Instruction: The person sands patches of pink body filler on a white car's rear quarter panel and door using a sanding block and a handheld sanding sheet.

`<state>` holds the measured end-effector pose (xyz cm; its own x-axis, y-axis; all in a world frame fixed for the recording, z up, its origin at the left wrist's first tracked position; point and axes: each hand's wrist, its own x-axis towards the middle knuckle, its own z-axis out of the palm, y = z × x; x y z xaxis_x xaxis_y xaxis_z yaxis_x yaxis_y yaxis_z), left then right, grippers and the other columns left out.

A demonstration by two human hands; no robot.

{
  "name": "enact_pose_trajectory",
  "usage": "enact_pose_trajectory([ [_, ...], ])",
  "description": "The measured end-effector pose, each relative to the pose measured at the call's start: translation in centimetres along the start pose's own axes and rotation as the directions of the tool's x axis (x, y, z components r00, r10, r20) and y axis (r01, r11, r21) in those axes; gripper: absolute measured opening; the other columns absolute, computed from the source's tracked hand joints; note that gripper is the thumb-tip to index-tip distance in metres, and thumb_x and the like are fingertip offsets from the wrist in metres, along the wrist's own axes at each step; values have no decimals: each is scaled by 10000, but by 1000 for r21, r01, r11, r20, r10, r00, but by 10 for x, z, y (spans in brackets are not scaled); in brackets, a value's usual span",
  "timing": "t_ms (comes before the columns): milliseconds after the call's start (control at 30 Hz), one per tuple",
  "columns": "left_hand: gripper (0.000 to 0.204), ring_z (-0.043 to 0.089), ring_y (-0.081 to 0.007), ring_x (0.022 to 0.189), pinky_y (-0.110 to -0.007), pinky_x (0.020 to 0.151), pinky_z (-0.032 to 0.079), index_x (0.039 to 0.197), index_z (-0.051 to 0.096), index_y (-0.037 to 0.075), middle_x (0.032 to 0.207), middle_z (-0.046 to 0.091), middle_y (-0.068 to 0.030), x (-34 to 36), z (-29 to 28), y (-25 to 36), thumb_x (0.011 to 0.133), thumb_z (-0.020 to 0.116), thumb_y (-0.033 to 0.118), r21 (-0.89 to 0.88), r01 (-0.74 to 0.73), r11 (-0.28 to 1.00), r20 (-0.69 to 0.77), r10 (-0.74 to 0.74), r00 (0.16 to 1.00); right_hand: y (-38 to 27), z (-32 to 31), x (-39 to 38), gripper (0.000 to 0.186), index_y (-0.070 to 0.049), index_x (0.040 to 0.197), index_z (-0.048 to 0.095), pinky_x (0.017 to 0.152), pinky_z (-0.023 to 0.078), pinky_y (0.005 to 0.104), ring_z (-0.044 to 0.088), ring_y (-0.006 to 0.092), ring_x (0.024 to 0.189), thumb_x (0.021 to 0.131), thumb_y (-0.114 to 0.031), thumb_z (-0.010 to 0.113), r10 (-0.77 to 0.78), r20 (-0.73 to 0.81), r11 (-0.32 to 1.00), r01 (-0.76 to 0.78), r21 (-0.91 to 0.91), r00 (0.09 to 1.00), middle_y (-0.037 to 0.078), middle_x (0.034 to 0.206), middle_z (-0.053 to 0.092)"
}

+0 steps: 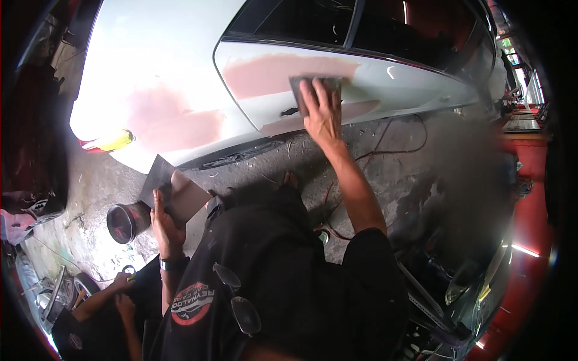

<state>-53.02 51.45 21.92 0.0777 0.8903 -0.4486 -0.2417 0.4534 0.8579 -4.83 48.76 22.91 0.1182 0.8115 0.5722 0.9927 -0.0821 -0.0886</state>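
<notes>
My right hand [324, 111] is laid over a dark, flat putty spreader [299, 90], fingers pressing it to the door of a white car [174, 36]. The spreader lies across the right part of a pinkish-brown filler patch [259, 75], just above the dark door handle recess [289, 111]. A grey, flat, square putty board [174, 188] rests in my left hand [165, 225], thumb along its face, with a paler pinkish area on it. Next to that hand stands a dark round can [122, 224]. Another filler patch [180, 126] covers the rear panel.
Yellow covering sits over the tail light [117, 140]. A reddish hose [385, 153] curls over the stained concrete floor [361, 135]. At lower left, another person [99, 316] holds something small and yellowish. Dark car parts [445, 289] and a red structure [524, 228] stand at right.
</notes>
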Motion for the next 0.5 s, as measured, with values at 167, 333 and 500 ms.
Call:
enact_pose_trajectory([
  [167, 801, 582, -337, 1067, -372, 1008, 445, 1522, 322, -90, 1392, 576, -267, -4, 17, 8, 792, 647, -35, -16, 21, 1000, 22, -20, 1000, 5, 6, 46, 749, -155, 1454, 533, 1064, 395, 601, 523, 419, 1226, 739, 30, 659, -3, -123, 999, -1, -32, 992, 171, 1408, 499],
  [333, 783, 597, -302, 1129, -380, 995, 465, 1519, 330, -85, 1268, 635, -212, -4, 26, 21, 802, 642, -48, -201, 102, 974, -18, -108, 994, -8, 16, 41, 785, -173, 1460, 522, 1079, 391, 579, 490, 410, 1265, 715, 8, 691, -4, -47, 999, 6, 50, 999, 158, 1405, 494],
  [500, 506, 643, -197, 1088, -316, 896, 536, 1418, 451, -99, 1230, 657, -162, 6, -8, -4, 996, 589, 143, 304, -210, 929, 73, 198, 978, -30, 34, 4, 934, -202, 1518, 442, 1082, 381, 605, 454, 394, 1308, 655, -58, 771, -105, 54, 994, 103, 42, 993, 144, 1424, 474],
])
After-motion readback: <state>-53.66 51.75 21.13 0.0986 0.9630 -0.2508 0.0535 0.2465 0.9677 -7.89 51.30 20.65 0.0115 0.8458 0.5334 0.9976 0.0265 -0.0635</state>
